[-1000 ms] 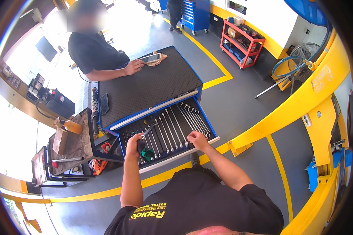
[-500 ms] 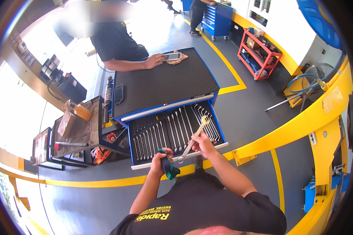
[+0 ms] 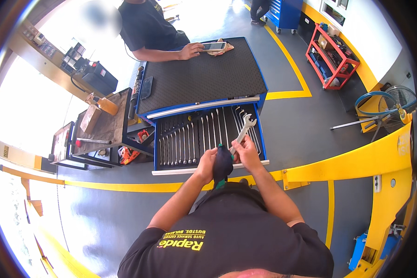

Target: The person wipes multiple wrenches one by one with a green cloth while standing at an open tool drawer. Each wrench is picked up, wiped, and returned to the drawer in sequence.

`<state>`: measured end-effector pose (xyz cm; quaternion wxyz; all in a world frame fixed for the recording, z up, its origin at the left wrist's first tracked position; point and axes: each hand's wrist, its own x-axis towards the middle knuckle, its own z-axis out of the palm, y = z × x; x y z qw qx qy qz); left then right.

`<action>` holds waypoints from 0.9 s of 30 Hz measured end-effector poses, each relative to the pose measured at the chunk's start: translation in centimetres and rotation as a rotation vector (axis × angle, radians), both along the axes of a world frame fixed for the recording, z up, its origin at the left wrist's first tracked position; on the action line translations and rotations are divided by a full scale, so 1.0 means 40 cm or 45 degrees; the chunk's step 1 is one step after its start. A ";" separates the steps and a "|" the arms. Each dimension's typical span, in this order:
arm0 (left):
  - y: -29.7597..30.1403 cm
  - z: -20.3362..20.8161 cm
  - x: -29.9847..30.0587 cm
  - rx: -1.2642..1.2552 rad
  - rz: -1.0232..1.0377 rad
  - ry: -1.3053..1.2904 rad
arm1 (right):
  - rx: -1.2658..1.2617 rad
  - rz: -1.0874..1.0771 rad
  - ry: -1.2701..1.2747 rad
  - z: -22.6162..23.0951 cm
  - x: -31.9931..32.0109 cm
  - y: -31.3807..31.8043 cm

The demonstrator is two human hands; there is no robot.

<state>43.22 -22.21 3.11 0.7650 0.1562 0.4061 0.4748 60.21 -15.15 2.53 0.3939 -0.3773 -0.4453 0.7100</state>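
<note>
A large combination wrench (image 3: 241, 134) slants upward from my right hand (image 3: 248, 154), its open jaw at the top. My right fingers are closed around its shank, and its lower end is hidden. In my left hand (image 3: 207, 165) is a bunched dark cloth with green edges (image 3: 223, 163), which lies against the lower part of the wrench. Both hands are over the front edge of an open drawer (image 3: 197, 170). Inside it several silver wrenches (image 3: 207, 133) stand in rows by size, with several bent-ended ones (image 3: 238, 118) at the right.
The drawer belongs to a blue tool cabinet with a black ribbed top (image 3: 194, 74). Across it a person's hand (image 3: 190, 51) rests by a tablet (image 3: 213, 46). A dark phone (image 3: 146, 87) lies on the top's left side. A yellow lift arm (image 3: 352, 164) extends at right; a workbench (image 3: 107, 124) stands left.
My hands have come together, bringing the cloth against the wrench. The wrench has moved slightly right, and its open jaw now shows at the top. The view has shifted.
</note>
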 end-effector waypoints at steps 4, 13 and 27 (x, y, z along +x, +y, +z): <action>-0.004 0.009 0.039 -0.085 0.018 0.114 | -0.083 0.025 0.079 0.009 0.077 0.045; -0.047 -0.084 0.027 0.162 -0.213 -0.238 | 0.091 0.227 0.113 0.042 0.066 0.085; -0.033 0.023 -0.043 0.412 -0.148 0.526 | 0.205 0.312 0.145 0.089 -0.016 0.121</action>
